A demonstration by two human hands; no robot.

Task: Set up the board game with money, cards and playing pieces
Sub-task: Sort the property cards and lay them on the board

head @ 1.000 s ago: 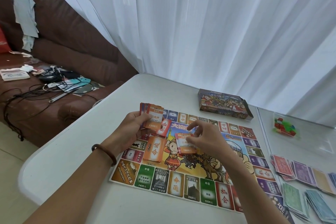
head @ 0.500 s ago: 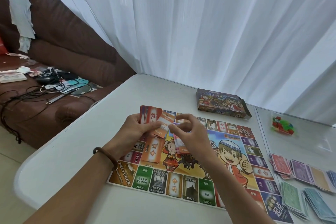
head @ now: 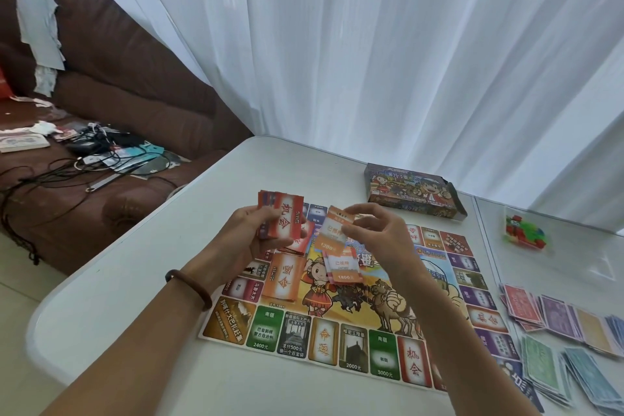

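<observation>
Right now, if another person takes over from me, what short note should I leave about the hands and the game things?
Left hand grips the card stack.
Right hand pinches one orange card above the board.
Done: board laid on the table; two card piles on it; money piles beside it, right.
Left: sort the held cards; playing pieces are off the board.

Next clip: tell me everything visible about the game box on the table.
The game box is a flat, dark cardboard carton printed with cartoon characters. It lies on its broad face on the white table, beyond the far edge of the board, near the curtain. Its right end flap looks open. Only the table touches it.
</observation>
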